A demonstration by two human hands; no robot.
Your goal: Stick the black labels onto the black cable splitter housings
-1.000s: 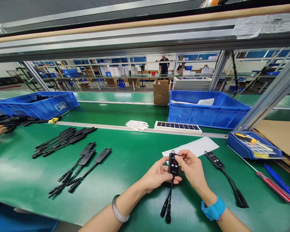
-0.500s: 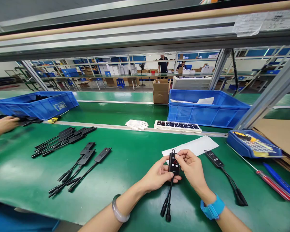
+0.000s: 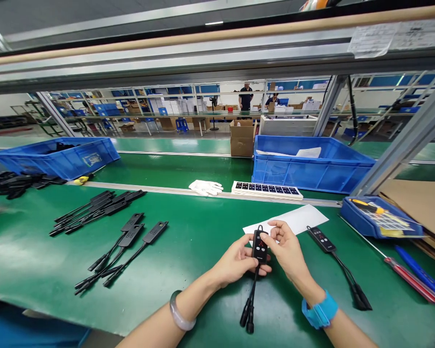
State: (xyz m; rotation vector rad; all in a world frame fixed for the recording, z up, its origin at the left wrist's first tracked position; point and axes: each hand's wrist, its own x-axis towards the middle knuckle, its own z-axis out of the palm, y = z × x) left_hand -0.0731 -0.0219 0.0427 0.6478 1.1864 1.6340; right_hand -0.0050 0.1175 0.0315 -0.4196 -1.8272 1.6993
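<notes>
- So from where I'm standing, the left hand [image 3: 234, 262] has a small black box [image 3: 259, 247] gripped, face up, two short cords hanging off its bottom end.
- Right hand [image 3: 287, 249] has its thumb right on the upper part of the box; blue band [image 3: 322, 310] on that wrist.
- White paper [image 3: 310, 216] lies on the green table [image 3: 188, 299] just beyond the hands.
- A second corded box [image 3: 322, 239] sits to the right, near a red-handled screwdriver [image 3: 409, 279].
- Bunch of black corded boxes [image 3: 155, 232] off to the left, face down or so it looks.
- White glove [image 3: 205, 187] and a sheet of black stickers [image 3: 266, 190] side by side, blue bin [image 3: 293, 169] behind the stickers.
</notes>
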